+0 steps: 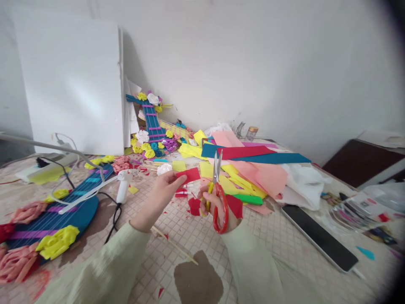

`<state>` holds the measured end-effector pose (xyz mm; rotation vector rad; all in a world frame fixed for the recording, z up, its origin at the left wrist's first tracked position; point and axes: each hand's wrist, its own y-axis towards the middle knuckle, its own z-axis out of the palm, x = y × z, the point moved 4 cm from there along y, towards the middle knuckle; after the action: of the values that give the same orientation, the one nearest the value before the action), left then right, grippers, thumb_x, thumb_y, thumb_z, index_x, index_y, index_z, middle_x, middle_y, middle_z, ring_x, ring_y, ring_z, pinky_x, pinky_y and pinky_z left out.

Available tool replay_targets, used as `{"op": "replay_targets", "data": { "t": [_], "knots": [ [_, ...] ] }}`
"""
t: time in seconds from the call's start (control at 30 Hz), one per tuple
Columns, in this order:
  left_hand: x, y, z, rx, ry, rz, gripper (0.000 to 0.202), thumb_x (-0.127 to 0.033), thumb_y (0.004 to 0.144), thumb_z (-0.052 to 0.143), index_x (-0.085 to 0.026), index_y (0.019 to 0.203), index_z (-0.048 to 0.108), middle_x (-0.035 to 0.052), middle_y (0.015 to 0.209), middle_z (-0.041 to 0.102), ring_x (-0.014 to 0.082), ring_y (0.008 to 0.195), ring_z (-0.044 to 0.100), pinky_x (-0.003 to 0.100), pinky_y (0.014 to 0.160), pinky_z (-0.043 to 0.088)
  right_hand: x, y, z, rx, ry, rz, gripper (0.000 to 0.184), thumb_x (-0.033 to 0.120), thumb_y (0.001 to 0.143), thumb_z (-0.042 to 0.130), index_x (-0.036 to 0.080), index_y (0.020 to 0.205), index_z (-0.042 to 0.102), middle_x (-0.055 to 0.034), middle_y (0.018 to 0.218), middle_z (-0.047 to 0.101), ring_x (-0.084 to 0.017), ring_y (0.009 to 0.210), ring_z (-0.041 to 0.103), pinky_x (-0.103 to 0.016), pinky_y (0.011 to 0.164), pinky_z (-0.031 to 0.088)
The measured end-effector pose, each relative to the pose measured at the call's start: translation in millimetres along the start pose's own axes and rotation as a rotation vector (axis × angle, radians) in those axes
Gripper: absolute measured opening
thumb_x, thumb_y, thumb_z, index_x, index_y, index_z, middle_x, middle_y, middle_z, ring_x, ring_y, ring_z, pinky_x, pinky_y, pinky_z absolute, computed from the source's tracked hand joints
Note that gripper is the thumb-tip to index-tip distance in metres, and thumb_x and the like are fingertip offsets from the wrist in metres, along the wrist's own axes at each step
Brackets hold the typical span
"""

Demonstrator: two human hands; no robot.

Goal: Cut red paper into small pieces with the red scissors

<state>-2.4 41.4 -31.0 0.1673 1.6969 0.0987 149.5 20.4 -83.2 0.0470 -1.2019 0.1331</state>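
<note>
Between the thumb and fingers of my left hand [164,188] is a small piece of red paper [191,174]. My right hand [233,220] grips scissors [225,213] with red and yellow handles, their blades pointing up and slightly apart. The blades stand to the right of the red paper, not touching it. More red paper [234,205] lies on the table behind and beside my right hand, partly hidden by it. Red-and-white marker-like sticks [184,193] lie just below the held paper.
Left are a blue guitar-shaped piece [85,209] with paper flowers and a white glue gun [124,185] with a black cord. Coloured paper strips [253,154] pile up at the back. A phone [319,236] and clear plastic container [367,207] lie right. A thin stick [175,245] lies in front.
</note>
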Motion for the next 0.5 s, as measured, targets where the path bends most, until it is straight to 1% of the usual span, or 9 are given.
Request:
{"op": "replay_targets", "data": {
  "t": [0.07,0.17,0.27,0.4,0.5],
  "knots": [
    [-0.7,4.0,-8.5,-0.03,-0.072,0.009,0.024,-0.038,0.072,0.064,-0.015,0.073,0.064,0.0019,0.07,0.064,0.015,0.068,0.058,0.026,0.063,0.045,-3.4,-3.6,5.5,0.048,-0.02,0.061,0.036,0.037,0.063,0.065,0.018,0.086,0.045,0.0058,0.057,0.049,-0.008,0.044,0.042,-0.022,0.043,0.029],
    [-1.7,7.5,-16.7,-0.065,-0.186,0.01,0.026,-0.038,0.071,0.067,-0.014,0.081,0.065,0.0042,0.081,0.068,0.0159,0.076,0.061,0.029,0.073,0.048,-6.9,-9.0,13.5,0.129,-0.106,0.113,0.032,0.034,0.062,0.064,0.018,0.081,0.044,0.0063,0.054,0.046,-0.008,0.045,0.04,-0.022,0.045,0.029],
    [-5.6,7.2,-18.8,-0.08,-0.319,0.011,0.026,-0.037,0.069,0.07,-0.014,0.08,0.065,0.0037,0.082,0.068,0.0164,0.08,0.063,0.032,0.081,0.049,-9.1,-14.8,19.5,0.194,-0.155,0.154,0.031,0.036,0.064,0.061,0.018,0.081,0.043,0.0071,0.053,0.042,-0.008,0.045,0.037,-0.022,0.047,0.028],
    [-9.2,5.7,-17.4,-0.082,-0.412,-0.022,0.026,-0.033,0.067,0.072,-0.013,0.081,0.064,0.005,0.084,0.069,0.0177,0.084,0.065,0.034,0.086,0.049,-13.3,-20.8,23.4,0.272,-0.228,0.202,0.038,0.039,0.062,0.063,0.019,0.085,0.042,0.0048,0.069,0.044,-0.006,0.049,0.036,-0.023,0.05,0.028],
    [-8.7,5.9,-18.2,-0.112,-0.45,-0.047,0.028,-0.033,0.066,0.072,-0.012,0.081,0.063,0.0044,0.082,0.069,0.0181,0.082,0.066,0.035,0.085,0.05,-16.0,-23.2,24.5,0.326,-0.283,0.183,0.035,0.04,0.066,0.062,0.019,0.087,0.043,0.0021,0.08,0.044,-0.006,0.054,0.037,-0.023,0.052,0.03]
  ]
}}
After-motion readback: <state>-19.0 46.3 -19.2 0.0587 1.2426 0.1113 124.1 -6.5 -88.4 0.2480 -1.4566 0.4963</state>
